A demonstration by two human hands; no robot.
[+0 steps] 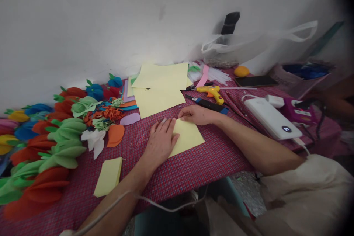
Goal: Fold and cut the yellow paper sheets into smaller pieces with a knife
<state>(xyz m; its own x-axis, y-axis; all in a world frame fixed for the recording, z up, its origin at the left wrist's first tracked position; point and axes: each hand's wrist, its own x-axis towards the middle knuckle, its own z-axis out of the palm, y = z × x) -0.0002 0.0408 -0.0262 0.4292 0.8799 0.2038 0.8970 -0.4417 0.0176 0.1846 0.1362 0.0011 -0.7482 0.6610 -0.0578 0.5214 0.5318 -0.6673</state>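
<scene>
White cord (155,202), nearest the lens, crosses the left forearm at 6 o'clock. Clock positions are read from the yellow sheet (189,136), which lies flat on the checked cloth (193,169) near the centre.

Left hand (162,142): palm down, fingers extended and close together, pressing the sheet's 9 o'clock edge. Right hand (197,114): fingers curled onto the 12 o'clock edge; whether they pinch a fold or merely press cannot be told.

Risks, as judged: the sheet may slide on the cloth if the flat hand eases, skewing any crease. The cord could also drag across the folded yellow piece (109,177) at 8 o'clock.

Counts:
- One sheet under the hands.
- One folded piece.
- At least three loose yellow sheets (162,75), overlapping at 12 o'clock.
- One glue gun (211,92) at 1 o'clock.
- One power bank (272,118) at 3 o'clock.
- One phone (254,81) at 2 o'clock.
- Paper flowers (63,132) at 9 o'clock, too crowded to count.
</scene>
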